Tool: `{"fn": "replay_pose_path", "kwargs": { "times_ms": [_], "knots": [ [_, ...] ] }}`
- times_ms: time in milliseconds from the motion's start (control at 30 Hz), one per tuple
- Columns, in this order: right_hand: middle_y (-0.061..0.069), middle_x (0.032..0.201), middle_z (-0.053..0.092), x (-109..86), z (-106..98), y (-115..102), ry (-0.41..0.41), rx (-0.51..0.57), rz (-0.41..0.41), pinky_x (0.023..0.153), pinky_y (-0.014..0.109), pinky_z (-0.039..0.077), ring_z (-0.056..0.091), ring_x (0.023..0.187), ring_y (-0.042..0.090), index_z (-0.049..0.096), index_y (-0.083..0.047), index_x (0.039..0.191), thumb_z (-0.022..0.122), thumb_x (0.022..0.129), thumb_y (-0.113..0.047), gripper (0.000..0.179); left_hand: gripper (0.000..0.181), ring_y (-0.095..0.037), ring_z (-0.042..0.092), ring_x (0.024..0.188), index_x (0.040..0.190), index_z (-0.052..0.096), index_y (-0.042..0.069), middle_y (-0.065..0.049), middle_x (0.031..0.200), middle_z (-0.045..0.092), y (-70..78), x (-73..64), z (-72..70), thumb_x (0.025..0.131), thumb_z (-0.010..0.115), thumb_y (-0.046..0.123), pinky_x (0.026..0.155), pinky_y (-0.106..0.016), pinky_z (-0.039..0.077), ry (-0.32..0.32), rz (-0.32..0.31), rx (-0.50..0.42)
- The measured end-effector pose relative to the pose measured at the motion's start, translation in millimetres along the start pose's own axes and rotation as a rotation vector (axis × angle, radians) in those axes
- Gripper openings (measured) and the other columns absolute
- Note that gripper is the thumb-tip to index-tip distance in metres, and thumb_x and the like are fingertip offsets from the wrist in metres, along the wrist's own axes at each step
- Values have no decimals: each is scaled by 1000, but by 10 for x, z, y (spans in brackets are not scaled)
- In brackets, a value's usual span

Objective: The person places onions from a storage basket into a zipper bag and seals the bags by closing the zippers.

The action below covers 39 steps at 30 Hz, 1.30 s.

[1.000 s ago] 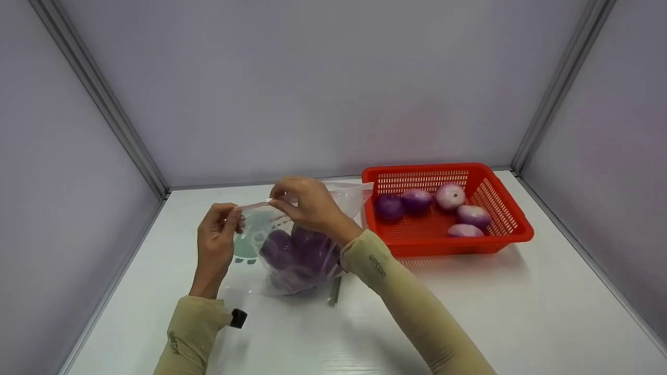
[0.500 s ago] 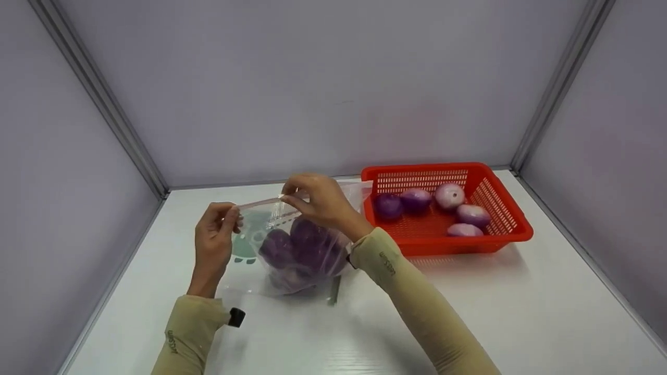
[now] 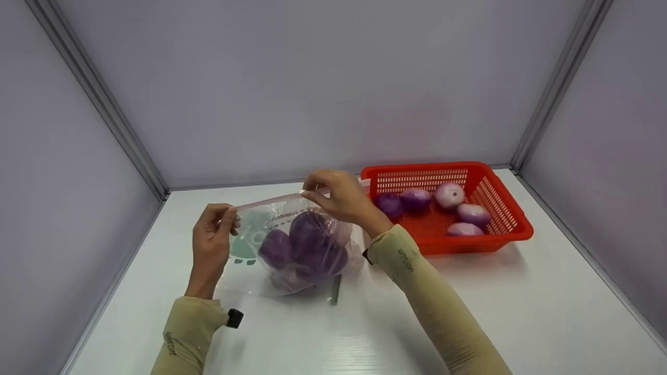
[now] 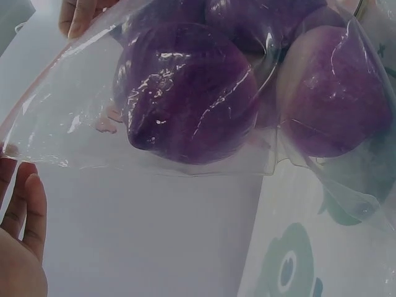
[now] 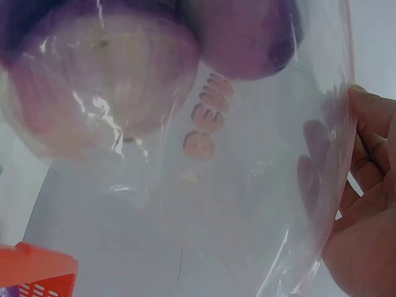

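A clear zip bag (image 3: 279, 211) stands on the table with several purple onions (image 3: 312, 242) inside it. My left hand (image 3: 212, 237) pinches the left end of the bag's top edge between thumb and fingers. Farther right along that edge, my right hand (image 3: 341, 198) pinches the zip strip between thumb and index finger. In the left wrist view, the left hand (image 4: 25, 229) is at the bag's lower-left corner. From the right wrist view, the fingers of the right hand (image 5: 365, 179) grip the bag's edge, partly seen through the film.
A red plastic basket (image 3: 458, 241) holding several loose onions (image 3: 449, 196) stands close to the bag's right side. A dark green strip (image 3: 335, 289) lies just in front of the bag. Pale walls (image 3: 333, 94) enclose the white table (image 3: 469, 312) at the back and sides.
My right hand has slid rightward along the bag's top edge, away from the left hand. The left hand has barely moved, still pinching its end.
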State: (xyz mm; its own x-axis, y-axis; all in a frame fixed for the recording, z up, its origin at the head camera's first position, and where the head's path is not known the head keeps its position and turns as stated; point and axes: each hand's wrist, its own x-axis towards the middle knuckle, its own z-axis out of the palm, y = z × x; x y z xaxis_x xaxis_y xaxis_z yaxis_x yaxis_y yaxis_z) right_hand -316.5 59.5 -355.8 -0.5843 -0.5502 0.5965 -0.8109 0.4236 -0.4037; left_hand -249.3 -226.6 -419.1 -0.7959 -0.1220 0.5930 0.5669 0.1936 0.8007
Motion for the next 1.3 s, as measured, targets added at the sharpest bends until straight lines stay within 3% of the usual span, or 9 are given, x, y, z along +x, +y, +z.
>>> {"fn": "replay_pose_path", "kwargs": {
  "times_ms": [200, 533, 833, 967, 1133, 1300],
  "knots": [
    [6, 98, 76, -84, -101, 105, 21, -20, 15, 89, 38, 61, 75, 96, 21, 73, -10, 99, 71, 99, -23, 14, 18, -14, 58, 77, 110, 63, -3, -14, 87, 59, -8, 4, -9, 107, 56, 13, 66, -22, 51, 7, -2, -9],
    [7, 98, 75, -189, -264, 195, 28, -21, 45, 88, 37, 61, 73, 94, 22, 74, -10, 99, 71, 99, -24, 15, 18, -15, 58, 78, 111, 62, -6, -17, 88, 58, 0, -11, -5, 106, 55, 10, 66, -21, 50, 2, -4, -4],
    [7, 96, 76, -258, -386, 323, 51, -13, 67, 87, 43, 60, 75, 94, 23, 75, -9, 97, 73, 98, -19, 10, 16, -18, 57, 78, 111, 64, -3, -7, 88, 60, -34, -25, -29, 106, 57, 10, 66, -22, 50, 27, -45, 9],
    [8, 96, 77, -298, -447, 387, 69, -17, 73, 84, 44, 59, 74, 93, 26, 75, -8, 97, 73, 97, -19, 11, 16, -17, 57, 78, 111, 63, -6, -12, 88, 59, -11, -19, -30, 106, 56, 7, 66, -22, 50, 31, -52, 18],
    [11, 93, 76, -358, -520, 464, 83, 12, 75, 79, 47, 58, 70, 87, 27, 75, -5, 98, 73, 97, -17, 12, 16, -13, 57, 77, 110, 61, -9, -26, 90, 56, 125, -31, -15, 106, 54, 5, 66, -22, 50, 26, -47, 19],
    [11, 90, 75, -420, -585, 535, 83, 63, 107, 79, 44, 60, 70, 82, 25, 74, -3, 97, 73, 97, -13, 10, 16, -10, 57, 77, 111, 60, -9, -28, 91, 55, 150, -44, -19, 106, 53, 5, 66, -21, 50, 30, -41, 27]
  ]
}}
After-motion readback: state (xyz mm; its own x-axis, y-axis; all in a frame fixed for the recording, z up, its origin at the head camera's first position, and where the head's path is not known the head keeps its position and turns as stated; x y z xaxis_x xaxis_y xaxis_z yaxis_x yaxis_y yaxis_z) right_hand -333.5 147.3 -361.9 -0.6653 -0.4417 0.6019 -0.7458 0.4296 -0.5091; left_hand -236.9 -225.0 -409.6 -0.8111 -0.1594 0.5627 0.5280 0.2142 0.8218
